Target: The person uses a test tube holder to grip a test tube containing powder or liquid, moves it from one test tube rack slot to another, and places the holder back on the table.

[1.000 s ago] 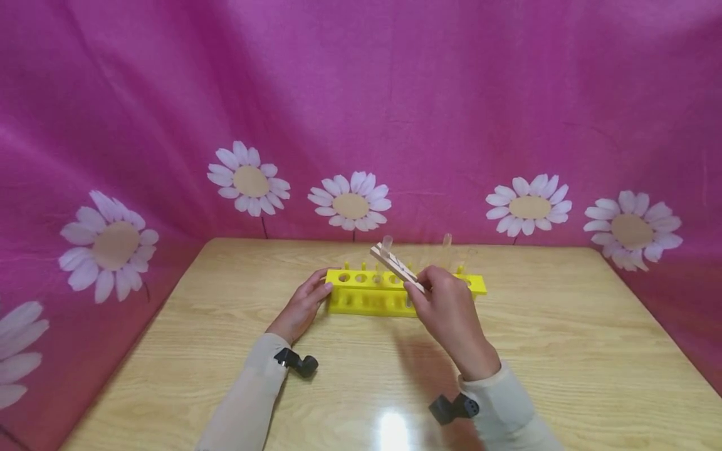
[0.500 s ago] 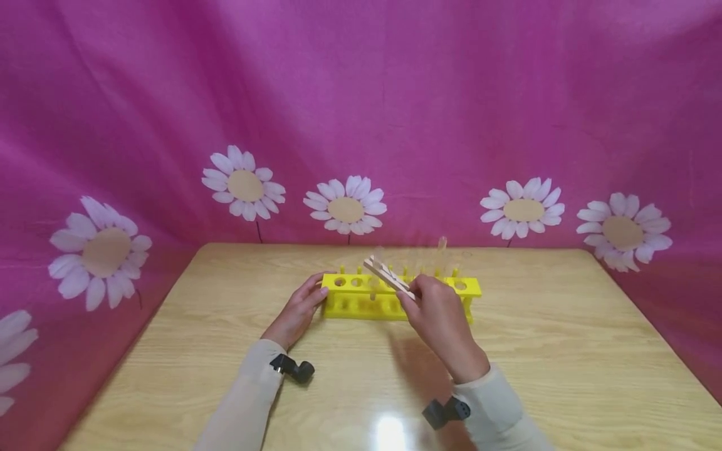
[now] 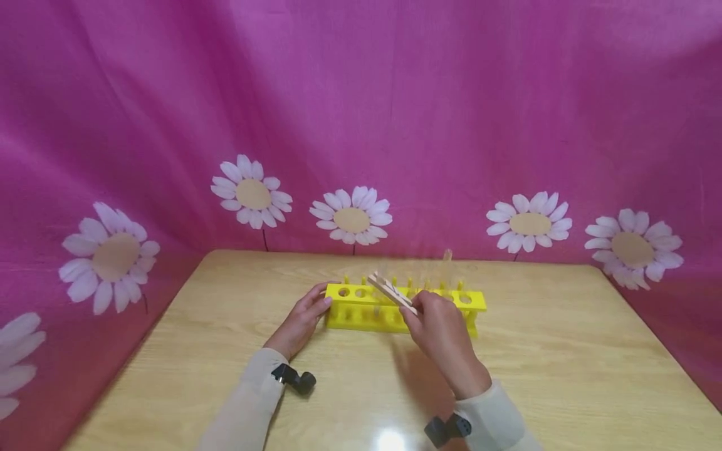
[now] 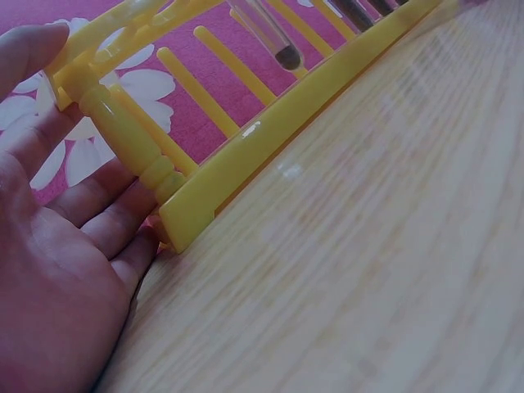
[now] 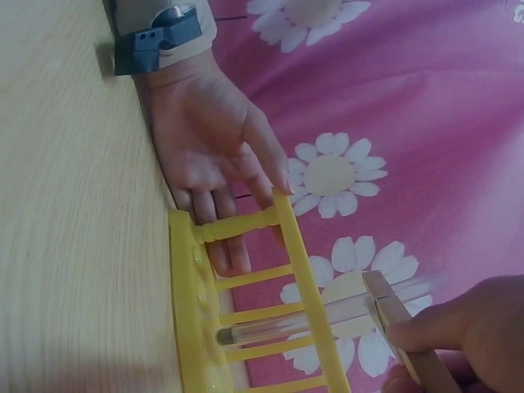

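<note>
- A wooden table [image 3: 570, 363] spreads under everything, with a magenta cloth [image 3: 440, 125] printed with white daisies [image 3: 351, 220] behind and at the sides.
- Another clear tube [image 3: 447, 269] rises from the right part of the yellow rack [image 3: 366, 323], beyond the right hand [image 3: 442, 332], which covers much of that part in the head view.
- Dark-filled tube bottoms [image 4: 356, 15] show farther along the rack in the left wrist view.
- The test tube [image 5: 348, 309] is in the rack, passing through the top plate just right of the first two holes; whether its bottom touches the base cannot be told.
- The tube's long axis stands nearly upright, its rounded, dark-filled end down and its faint, clear mouth up.
- A wooden clamp [image 3: 392, 293] crosses the tube above the plate, slanting away and leftward from the right hand.
- The right thumb and fingers pinch the clamp's near end.
- The rack's long axis runs left to right; the left hand [image 3: 299, 321] holds its left end, thumb at the top plate, fingers behind the end post.
</note>
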Tool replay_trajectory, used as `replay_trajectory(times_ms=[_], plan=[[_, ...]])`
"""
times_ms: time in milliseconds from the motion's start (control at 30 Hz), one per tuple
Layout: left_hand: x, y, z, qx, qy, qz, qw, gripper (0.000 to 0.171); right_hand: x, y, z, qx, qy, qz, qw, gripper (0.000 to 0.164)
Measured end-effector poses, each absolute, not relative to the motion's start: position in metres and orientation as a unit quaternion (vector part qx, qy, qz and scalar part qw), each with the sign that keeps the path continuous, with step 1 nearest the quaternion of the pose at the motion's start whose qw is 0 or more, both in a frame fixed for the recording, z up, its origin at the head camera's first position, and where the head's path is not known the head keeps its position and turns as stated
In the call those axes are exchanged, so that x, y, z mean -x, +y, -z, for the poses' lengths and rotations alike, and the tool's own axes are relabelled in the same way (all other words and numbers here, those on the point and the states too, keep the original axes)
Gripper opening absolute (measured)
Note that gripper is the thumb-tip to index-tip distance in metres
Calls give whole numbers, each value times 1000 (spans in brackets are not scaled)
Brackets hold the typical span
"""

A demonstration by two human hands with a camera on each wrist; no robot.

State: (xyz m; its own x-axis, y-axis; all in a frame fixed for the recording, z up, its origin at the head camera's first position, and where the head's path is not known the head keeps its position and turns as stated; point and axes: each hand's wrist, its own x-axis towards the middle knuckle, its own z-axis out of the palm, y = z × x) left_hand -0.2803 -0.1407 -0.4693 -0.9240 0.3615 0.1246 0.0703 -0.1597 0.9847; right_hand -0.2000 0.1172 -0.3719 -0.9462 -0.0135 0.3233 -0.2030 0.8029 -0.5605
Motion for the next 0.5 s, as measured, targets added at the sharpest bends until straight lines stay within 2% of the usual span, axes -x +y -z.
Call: replay_trajectory(times_ms=[267, 500], plan=[[276, -138, 473, -152, 641, -745, 102, 42, 196, 118, 376, -55, -941, -294, 161, 14], [278, -139, 470, -157, 650, -738, 92, 44, 198, 117, 377, -74, -938, -279, 191, 15]])
